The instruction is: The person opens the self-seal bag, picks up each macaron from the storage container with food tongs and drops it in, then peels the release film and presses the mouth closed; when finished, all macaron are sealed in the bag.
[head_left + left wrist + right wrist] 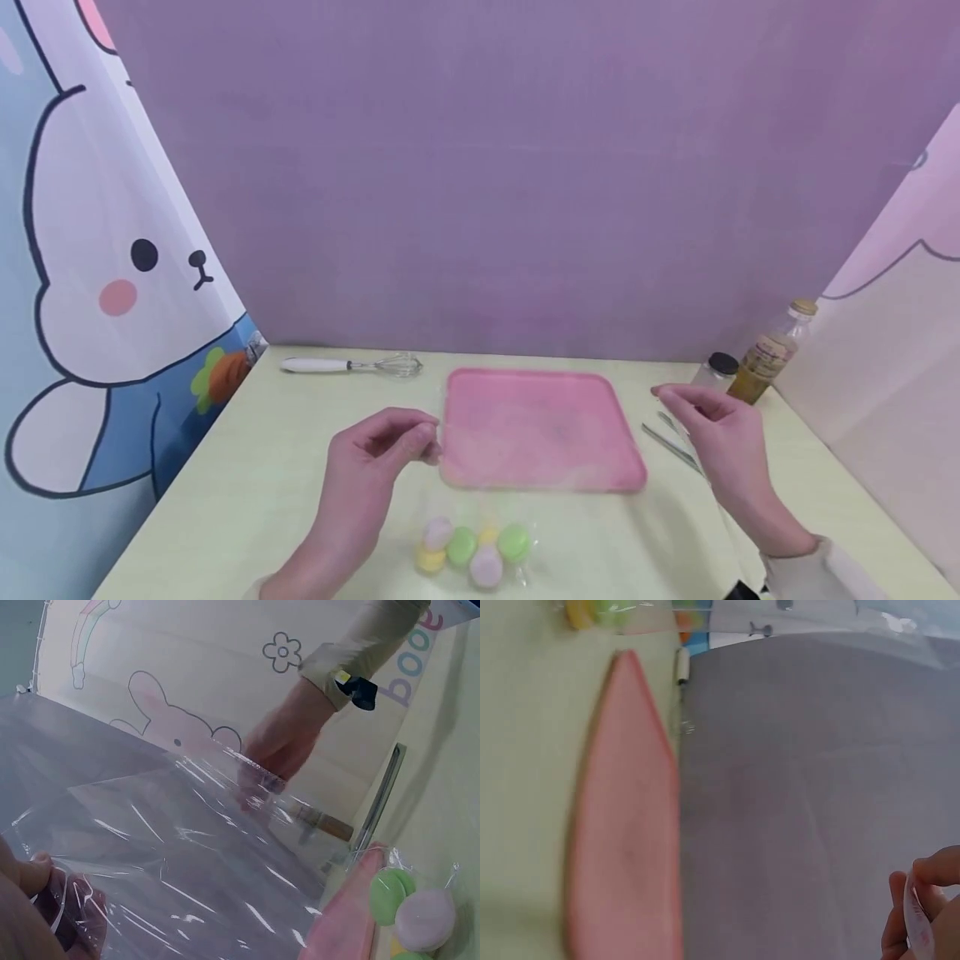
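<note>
My left hand is raised left of the pink tray and pinches a clear plastic film. That sheet spreads widely across the left wrist view, towards the other hand; in the head view it barely shows. My right hand is up on the tray's right side, thumb against fingers. Between them is a thin white strip with pink print; whether it belongs to the film I cannot tell. Pastel macarons in clear wrapping lie on the table before the tray, between both forearms.
At the back left lies a whisk with a white handle. A black-lidded jar and a bottle of amber liquid stand at the back right. Metal tongs or a similar utensil lie partly behind the right hand.
</note>
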### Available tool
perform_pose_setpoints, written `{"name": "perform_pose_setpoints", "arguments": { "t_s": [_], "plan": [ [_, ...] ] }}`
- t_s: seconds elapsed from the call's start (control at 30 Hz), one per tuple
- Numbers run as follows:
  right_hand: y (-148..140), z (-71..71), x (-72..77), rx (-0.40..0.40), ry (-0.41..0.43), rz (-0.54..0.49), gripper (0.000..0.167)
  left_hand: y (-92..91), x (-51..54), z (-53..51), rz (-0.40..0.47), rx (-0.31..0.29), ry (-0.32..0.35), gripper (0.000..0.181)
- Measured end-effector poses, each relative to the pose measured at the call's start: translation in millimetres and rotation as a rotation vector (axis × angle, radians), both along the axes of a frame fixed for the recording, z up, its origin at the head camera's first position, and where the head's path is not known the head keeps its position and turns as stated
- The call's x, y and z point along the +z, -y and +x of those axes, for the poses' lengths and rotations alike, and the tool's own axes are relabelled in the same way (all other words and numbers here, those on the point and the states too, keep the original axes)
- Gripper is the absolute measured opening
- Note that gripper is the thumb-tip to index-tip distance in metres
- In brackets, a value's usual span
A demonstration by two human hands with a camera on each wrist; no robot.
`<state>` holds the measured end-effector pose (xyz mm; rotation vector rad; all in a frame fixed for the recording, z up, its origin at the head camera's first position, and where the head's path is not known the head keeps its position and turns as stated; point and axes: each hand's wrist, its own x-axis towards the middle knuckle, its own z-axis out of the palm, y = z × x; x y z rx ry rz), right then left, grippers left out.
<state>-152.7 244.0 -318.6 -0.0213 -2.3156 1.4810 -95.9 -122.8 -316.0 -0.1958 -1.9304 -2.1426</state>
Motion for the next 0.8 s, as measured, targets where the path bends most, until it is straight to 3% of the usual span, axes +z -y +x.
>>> {"name": "perform_pose_setpoints", "arguments": {
  "t_s": [0.23,0.47,0.63,0.8],
  "plan": [
    [-18.7,-11.0,-40.8,-0.069,0.116,0.056,0.040,-0.1,0.8,-1.5,0.004,-0.002,0.016,0.014],
    [-45.8,-18.2,-79.5,-0.099,0.268,0.259,0.030,-0.9,-0.4,-3.1,0.010,-0.018,0.002,0.015],
    [-57.9,-15.6,-94.3,-0.044,0.392,0.249,0.028,-0.7,-0.9,-2.7,0.008,-0.016,0.003,0.015],
    [-60.3,-8.6,-100.7,-0.005,0.408,0.191,0.026,-0.5,-0.9,-1.5,0.005,-0.007,0.009,0.015]
  ]
}}
